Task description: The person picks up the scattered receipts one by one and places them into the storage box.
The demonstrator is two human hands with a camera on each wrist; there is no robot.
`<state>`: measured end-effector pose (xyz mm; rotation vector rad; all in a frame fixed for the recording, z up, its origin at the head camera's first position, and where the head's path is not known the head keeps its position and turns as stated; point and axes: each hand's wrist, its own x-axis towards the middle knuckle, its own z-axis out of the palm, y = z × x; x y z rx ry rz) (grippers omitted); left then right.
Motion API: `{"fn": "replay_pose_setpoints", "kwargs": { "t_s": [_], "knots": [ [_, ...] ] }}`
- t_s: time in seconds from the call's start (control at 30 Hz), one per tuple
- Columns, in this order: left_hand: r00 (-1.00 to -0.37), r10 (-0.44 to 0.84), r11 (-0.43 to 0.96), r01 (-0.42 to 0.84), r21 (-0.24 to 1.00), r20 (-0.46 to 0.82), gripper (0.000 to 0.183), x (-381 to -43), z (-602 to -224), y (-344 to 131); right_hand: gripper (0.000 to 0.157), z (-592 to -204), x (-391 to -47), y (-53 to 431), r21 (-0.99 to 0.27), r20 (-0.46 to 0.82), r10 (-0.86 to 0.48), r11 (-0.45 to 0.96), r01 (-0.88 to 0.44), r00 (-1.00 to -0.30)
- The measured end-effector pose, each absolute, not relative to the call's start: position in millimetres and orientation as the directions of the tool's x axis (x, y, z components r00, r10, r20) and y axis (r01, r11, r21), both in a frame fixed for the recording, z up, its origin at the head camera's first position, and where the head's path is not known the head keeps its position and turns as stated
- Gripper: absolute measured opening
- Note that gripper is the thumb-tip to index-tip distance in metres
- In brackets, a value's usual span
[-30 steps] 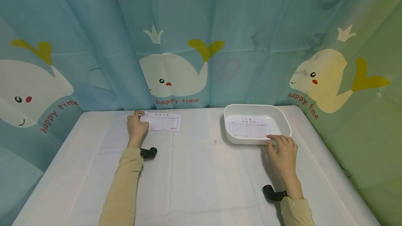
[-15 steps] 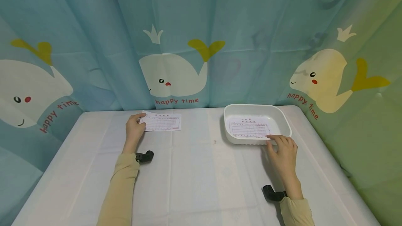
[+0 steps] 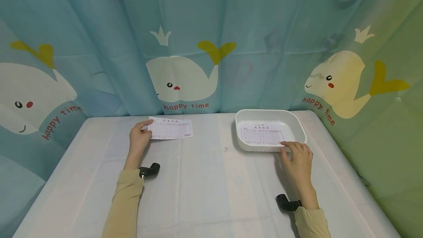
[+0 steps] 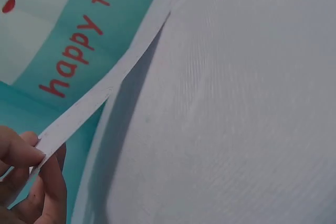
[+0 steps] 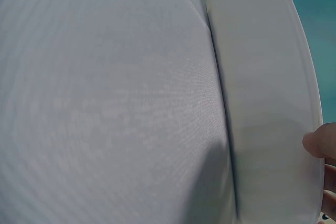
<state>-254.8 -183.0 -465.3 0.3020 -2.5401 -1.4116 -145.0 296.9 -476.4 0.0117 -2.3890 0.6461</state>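
My left hand [image 3: 138, 139] pinches the left end of a printed paper form [image 3: 171, 129] between thumb and fingers. In the left wrist view this paper [image 4: 86, 109] is seen edge-on, its near end raised off the cloth and its far end low by the table. On the right stands a white plastic tray [image 3: 295, 129], and my right hand [image 3: 300, 162] grips its front rim. The thumb [image 5: 318, 141] presses the outside of the wall in the right wrist view. Inside the tray lies a similar printed form [image 3: 262, 135].
A white cloth covers the table [image 3: 205, 183]. Behind it and at both sides hangs a blue-green curtain [image 3: 264, 28] with printed whales, close to the table's back edge. Each wrist wears a black camera.
My left hand has drawn back slightly toward me and to the left, lifting the near end of the paper form. My right hand and the tray have stayed in place.
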Motion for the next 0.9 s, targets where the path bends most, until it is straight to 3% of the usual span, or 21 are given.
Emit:
{"fn": "replay_pose_setpoints", "kwargs": {
  "t_s": [0.9],
  "knots": [
    [-0.965, -0.2, 0.321, 0.099, 0.942, 0.169, 0.045, -216.2, -430.8, -154.1, 0.016, -476.5, -145.1, 297.1, -0.445, 0.603, 0.155, 0.879, -0.169, -0.783]
  ]
}}
